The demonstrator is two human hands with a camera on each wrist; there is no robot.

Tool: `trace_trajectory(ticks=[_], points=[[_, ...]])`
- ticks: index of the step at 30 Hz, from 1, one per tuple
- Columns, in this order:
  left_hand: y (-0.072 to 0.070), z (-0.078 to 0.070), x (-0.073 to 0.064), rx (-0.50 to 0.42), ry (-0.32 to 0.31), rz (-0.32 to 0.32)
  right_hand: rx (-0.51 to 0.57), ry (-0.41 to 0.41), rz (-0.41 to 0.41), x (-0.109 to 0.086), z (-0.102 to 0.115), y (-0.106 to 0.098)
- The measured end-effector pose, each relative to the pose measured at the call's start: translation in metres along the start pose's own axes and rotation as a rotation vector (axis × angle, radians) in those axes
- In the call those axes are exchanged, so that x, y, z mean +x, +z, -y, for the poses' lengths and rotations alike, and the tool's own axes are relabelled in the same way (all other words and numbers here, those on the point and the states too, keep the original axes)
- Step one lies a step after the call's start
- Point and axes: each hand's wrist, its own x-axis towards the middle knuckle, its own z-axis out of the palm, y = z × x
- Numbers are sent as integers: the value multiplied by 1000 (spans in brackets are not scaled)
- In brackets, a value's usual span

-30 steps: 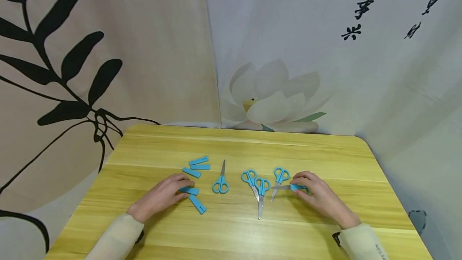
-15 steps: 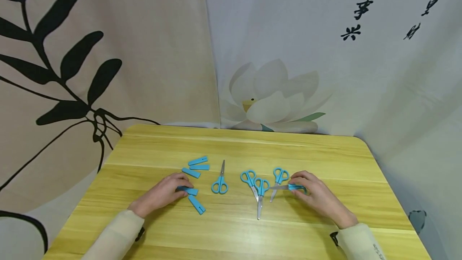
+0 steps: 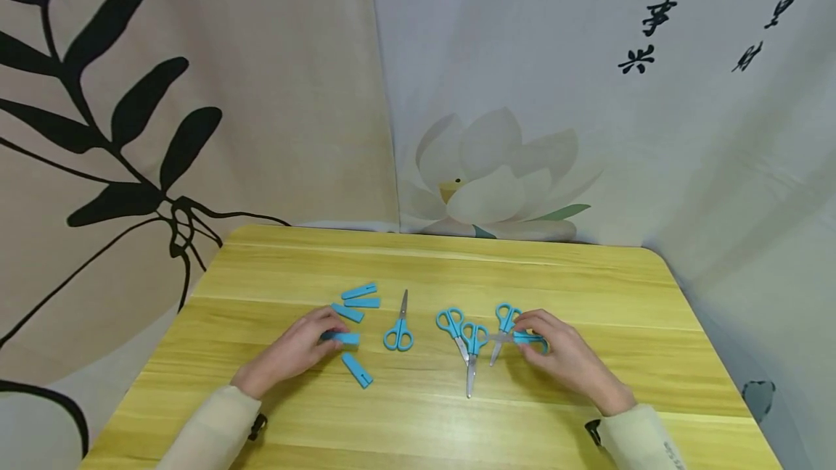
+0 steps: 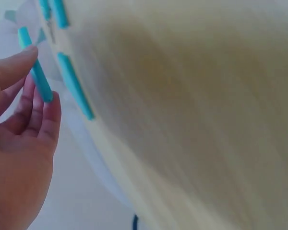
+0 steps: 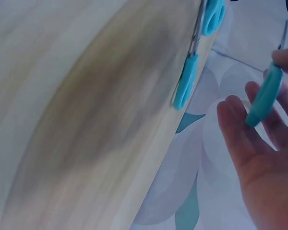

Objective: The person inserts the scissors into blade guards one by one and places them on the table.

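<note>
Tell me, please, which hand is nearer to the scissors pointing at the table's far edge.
Left: the left hand is just left of those scissors; the right hand is farther off, to their right, beyond other scissors.

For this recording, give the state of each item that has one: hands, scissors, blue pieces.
Left hand: pinching the held blue piece.
Right hand: gripping the held scissors.
Held blue piece: raised off the table.
Held scissors: raised, blades bare.
Lone scissors: on the table, closed, tips toward the far side.
Three grouped scissors: on the table, closed, tips toward the near side.
Four loose blue pieces: lying on the table.
</note>
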Motion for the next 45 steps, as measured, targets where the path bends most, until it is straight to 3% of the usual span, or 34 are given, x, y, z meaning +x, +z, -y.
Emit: trace_trajectory(ticks=[6, 17, 24, 32, 45], points=[[2, -28, 6, 7, 81, -119, 30, -37, -66, 8, 9, 4], [15, -67, 16, -27, 100, -226, 53, -104, -125, 17, 25, 14], [23, -80, 22, -34, 157, -295, 67, -105, -128, 20, 35, 19], [28, -93, 25, -16, 162, -306, 90, -132, -113, 26, 44, 24], [39, -104, 29, -11, 230, -349, 85, -195, -114, 31, 50, 36]])
